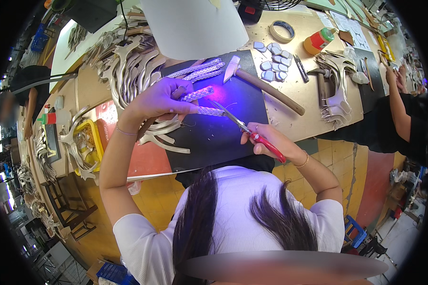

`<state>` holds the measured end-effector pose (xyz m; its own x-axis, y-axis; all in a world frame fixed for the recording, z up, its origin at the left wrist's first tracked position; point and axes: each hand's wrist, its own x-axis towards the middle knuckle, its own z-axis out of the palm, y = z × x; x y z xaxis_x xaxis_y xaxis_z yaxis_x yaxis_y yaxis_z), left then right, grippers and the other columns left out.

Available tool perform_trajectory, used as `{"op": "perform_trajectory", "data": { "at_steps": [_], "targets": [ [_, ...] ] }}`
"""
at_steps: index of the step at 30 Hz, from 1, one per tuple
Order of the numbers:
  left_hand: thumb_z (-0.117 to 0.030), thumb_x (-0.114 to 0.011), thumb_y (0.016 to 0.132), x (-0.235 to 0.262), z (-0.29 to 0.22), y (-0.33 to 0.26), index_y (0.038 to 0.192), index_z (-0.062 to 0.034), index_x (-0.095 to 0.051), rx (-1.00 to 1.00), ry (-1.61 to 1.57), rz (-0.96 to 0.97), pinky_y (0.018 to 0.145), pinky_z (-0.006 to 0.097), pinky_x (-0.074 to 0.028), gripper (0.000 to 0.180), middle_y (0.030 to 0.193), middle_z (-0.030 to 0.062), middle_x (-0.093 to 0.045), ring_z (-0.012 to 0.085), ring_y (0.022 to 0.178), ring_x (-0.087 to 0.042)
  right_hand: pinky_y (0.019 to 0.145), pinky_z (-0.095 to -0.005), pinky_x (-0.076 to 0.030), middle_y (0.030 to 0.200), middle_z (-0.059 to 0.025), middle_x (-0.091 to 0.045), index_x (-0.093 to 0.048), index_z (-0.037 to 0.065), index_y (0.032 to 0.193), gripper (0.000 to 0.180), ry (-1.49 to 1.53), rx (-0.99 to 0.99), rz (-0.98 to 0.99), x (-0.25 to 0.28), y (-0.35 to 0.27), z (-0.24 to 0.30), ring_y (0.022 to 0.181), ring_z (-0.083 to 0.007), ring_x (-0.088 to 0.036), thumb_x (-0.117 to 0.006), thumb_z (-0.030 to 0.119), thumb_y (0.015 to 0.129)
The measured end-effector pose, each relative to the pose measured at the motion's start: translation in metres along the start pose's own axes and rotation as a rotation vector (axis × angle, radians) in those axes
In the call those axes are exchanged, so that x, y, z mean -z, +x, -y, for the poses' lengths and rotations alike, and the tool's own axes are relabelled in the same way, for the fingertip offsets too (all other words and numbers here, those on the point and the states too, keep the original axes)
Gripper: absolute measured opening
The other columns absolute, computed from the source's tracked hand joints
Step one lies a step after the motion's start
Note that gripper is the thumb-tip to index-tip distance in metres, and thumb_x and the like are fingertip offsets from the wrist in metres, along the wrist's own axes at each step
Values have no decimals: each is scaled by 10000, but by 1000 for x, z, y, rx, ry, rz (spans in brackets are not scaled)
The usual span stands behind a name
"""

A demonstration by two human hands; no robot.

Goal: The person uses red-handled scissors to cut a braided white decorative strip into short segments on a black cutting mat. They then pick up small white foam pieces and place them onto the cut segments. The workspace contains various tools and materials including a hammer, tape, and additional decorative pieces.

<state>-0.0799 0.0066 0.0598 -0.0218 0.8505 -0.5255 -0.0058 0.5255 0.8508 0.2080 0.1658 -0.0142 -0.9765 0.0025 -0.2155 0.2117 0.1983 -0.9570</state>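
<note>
My left hand (169, 100) is closed on a braided strap piece (199, 94) whose two ends stick out to the right, one above the other. A pair of red-handled scissors (267, 146) sits in my right hand (273, 137), fingers round the handles. The blades reach up and left to the tip of the lower braided end (210, 111); I cannot tell whether they are parted. A loose thread shows there. Purple light and a red spot fall around the strap. More braided straps (202, 71) lie beyond on the black mat (195, 142).
A wooden-handled hammer (271, 89) lies beyond my right hand. Farther off are grey oval pieces (277, 64), a tape roll (281, 31) and an orange bottle (317, 42). A white lampshade (195, 28) hangs over the table. Pale cut strips (128, 71) lie left. Another person's hand (391, 76) is at right.
</note>
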Motion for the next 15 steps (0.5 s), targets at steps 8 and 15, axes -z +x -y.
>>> {"op": "perform_trajectory", "data": {
  "at_steps": [8,15],
  "targets": [
    [-99,-790,811,0,1,0,871,-17,-645,-10,-23,30,326,191,-267,176,588,41,-601,35,355,-399,599,-364,-424,669,-98,-491,-544,-6,805,747,8,-35,-31,-3,-3,-1,617,-228,-489,-643,734,771],
    [-77,-774,816,-1,10,4,874,-7,-642,-1,-88,-11,323,200,-290,160,633,83,-644,51,354,-425,506,-369,-322,568,-42,-352,-463,16,687,754,-83,-51,-85,-9,-3,-6,556,-178,-314,-648,743,762]
  ]
}}
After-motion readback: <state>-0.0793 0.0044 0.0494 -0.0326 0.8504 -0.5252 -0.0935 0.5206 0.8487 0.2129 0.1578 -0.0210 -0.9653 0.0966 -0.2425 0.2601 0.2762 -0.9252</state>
